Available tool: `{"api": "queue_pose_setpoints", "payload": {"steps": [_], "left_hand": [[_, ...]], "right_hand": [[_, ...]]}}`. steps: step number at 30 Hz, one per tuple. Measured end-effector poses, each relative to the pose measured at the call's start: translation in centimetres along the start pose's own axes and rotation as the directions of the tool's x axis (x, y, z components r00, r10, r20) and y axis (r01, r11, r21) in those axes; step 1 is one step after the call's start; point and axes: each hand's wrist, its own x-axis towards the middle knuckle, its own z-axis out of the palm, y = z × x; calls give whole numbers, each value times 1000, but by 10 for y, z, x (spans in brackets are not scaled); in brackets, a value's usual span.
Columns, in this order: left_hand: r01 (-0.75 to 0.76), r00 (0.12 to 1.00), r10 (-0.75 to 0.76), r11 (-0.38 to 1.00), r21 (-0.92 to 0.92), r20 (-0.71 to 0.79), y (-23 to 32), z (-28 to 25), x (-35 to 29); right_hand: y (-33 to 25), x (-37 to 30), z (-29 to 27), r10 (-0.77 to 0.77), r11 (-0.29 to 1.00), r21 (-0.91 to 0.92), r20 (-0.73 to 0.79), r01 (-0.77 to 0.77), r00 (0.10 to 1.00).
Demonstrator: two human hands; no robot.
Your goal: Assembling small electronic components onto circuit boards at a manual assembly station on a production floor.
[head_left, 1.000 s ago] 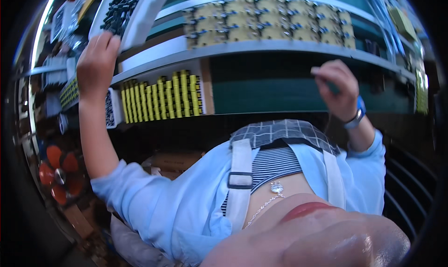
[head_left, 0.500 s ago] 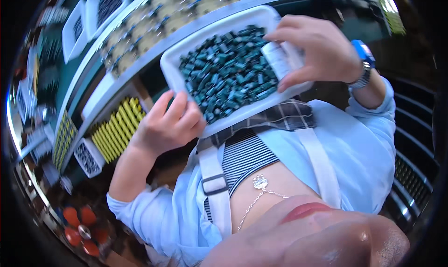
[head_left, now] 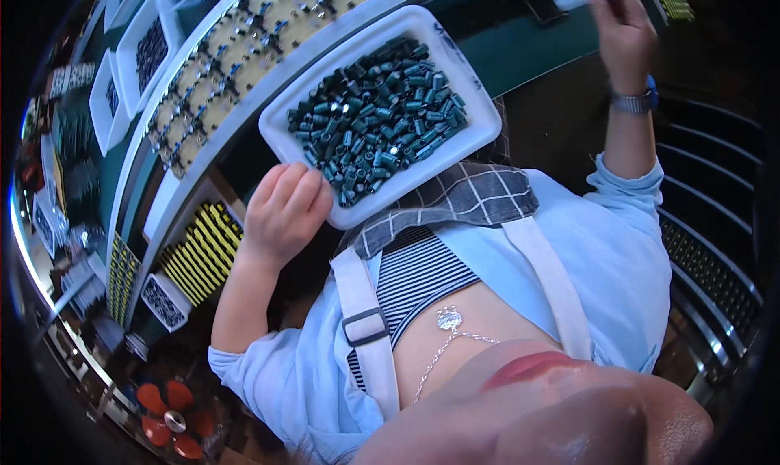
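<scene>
Left hand (head_left: pixel 286 211) fingers pinch white tray (head_left: pixel 481 124): keep level, green cylinders (head_left: pixel 380 117) loose. Right hand (head_left: pixel 627 36), upper right: fingers' grip unclear.

tray (head_left: pixel 481 127): white | cylinders (head_left: pixel 380 112): dark green | apron (head_left: pixel 471 195): grey, white grid | top (head_left: pixel 426 272): black-white stripes

I see moderate, bluish light, with a glaring white streak along the far left. Small highlights glint on the green parts (head_left: pixel 374 120), while the lower left sinks into shadow. The fisheye bows the pale rail (head_left: pixel 284 78) and blackens 4 corners; the right hand (head_left: pixel 627 43) looks slightly blurred.
</scene>
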Motion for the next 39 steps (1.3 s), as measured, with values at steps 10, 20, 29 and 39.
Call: {"api": "queue_pose_setpoints", "payload": {"steps": [10, 20, 29, 39], "left_hand": [[57, 998, -57, 998, -15, 30, 8, -13, 1], [245, 962, -214, 952, -183, 172, 14, -36, 12], [208, 972, -112, 816, -539, 206, 9, -17, 71], [-2, 1000, 1, 955, -296, -5, 23, 32, 118]], "right_hand": [[-71, 6, 49, -767, 573, 221, 484, 790, 421], [-105, -16, 93, -586, 541, 249, 797, 803, 147], [-79, 4, 70, -411, 831, 540, 755, -131, 510], [-42, 20, 85, 38, 493, 565, 746, -662, 665]]}}
